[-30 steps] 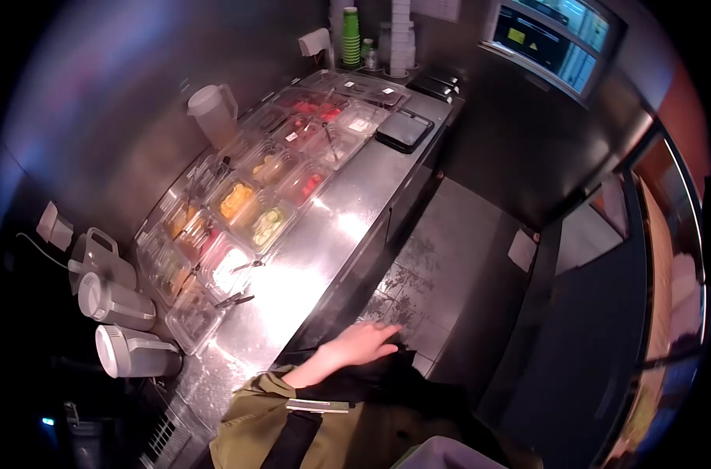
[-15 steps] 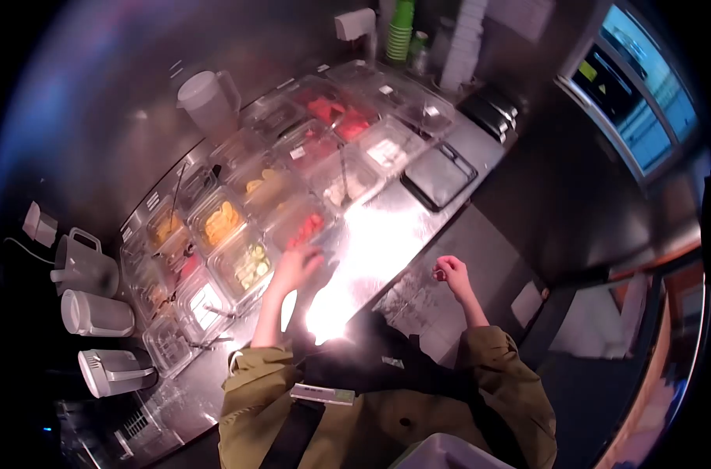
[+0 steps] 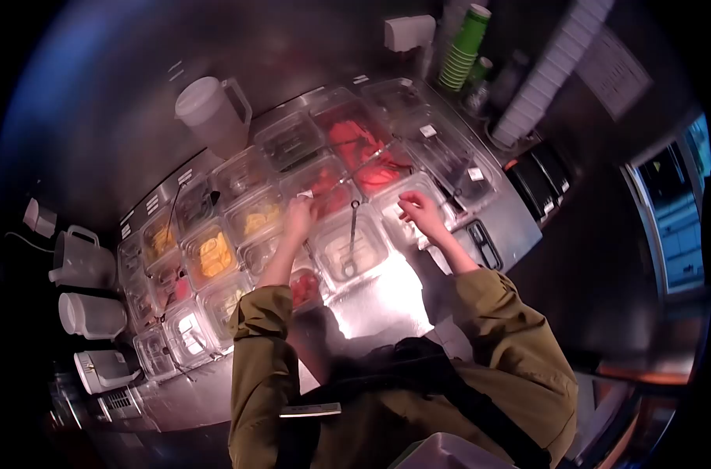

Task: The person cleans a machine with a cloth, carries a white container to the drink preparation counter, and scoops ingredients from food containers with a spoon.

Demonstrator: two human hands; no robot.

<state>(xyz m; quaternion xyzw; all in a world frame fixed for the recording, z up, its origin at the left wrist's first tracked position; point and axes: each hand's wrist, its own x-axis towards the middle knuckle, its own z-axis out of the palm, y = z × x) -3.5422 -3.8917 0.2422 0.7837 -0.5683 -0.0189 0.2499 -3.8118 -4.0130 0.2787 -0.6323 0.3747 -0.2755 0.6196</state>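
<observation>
My left hand (image 3: 299,219) is over the clear food containers, beside a lidded one with red pieces (image 3: 324,187). Its fingers are pressed together at a lid's edge, and whatever they grip is too small to make out. Loosely bent and slightly apart, the fingers of my right hand (image 3: 420,213) hover above a container of white pieces (image 3: 402,227) and hold nothing visible. Between my hands lies a clear container with a long-handled utensil (image 3: 354,227) on it. Larger red pieces (image 3: 351,144) show in a container farther back.
Yellow pieces (image 3: 215,254) fill a container on the left. A white pitcher (image 3: 211,113) stands behind the containers, and more jugs (image 3: 93,315) line the left side. Green cups (image 3: 463,51) and a tall white cup stack (image 3: 551,78) stand at the back right, near black boxes (image 3: 539,184).
Both hands have moved forward over the containers, the right one from beyond the counter's front edge. The view has turned and come closer to the containers.
</observation>
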